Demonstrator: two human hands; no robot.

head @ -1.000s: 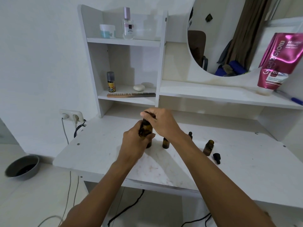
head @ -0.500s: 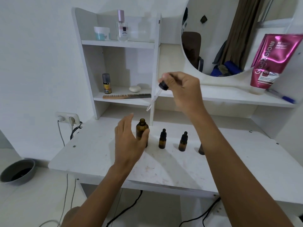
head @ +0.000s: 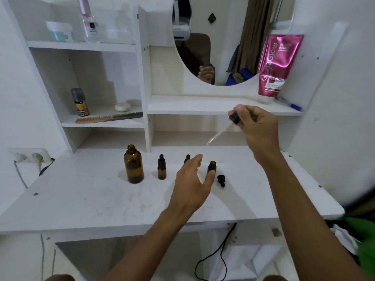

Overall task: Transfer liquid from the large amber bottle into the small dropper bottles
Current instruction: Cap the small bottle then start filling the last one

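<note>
A large amber glass bottle stands upright on the white counter, its long axis vertical and its uncapped neck pointing to 12 o'clock. At its 3 o'clock, three small amber dropper bottles stand upright in a row. The first is capped. The second is capped and mostly hidden behind the left hand. The third is open. One black dropper cap lies on its side at the third bottle's 4 o'clock, just beside it.

The right hand is raised at 2 o'clock above the row. It pinches the black bulb of one clear glass pipette dropper, whose long axis slants with the tip pointing between 7 and 8 o'clock. The left hand hovers over the counter with fingers spread and holds nothing. Its thumb overlaps the base of the open bottle, and whether it touches cannot be told. The hands are well apart.
</note>
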